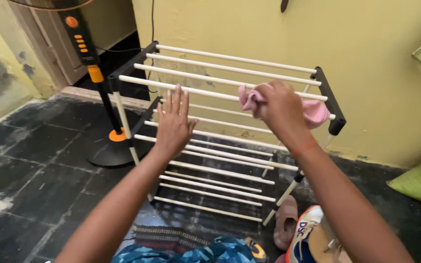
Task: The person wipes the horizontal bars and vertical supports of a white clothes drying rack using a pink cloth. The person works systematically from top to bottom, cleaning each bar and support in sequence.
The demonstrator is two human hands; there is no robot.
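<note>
My right hand point(281, 109) is closing its fingers around a bunched pink cloth point(313, 111) and is pressing it against the front rod of the top tier point(220, 91) of a white-rod shoe rack point(230, 160), near the rack's right end. Part of the cloth is showing left of the knuckles and part right of them, just beside the black right end frame point(331, 102).

My left hand point(174, 124) is holding nothing; its fingers are spread flat and pointing away from me, and the hand is sitting over the left half of the rack, in front of the top tier and above the middle tier. I cannot tell whether the palm is touching a rod.

The rack is standing on dark floor tiles point(30, 165), its back edge close to the yellow wall point(376, 53). Open rod length is lying between my two hands. At the rack's left corner a pedestal fan point(104, 112), black with orange fittings, is standing just beside the frame. At the lower right, sandals point(285, 223) and a white sports shoe point(303, 234) are lying near the rack's front right leg. A green bundle point(420, 182) is lying against the wall further right.
</note>
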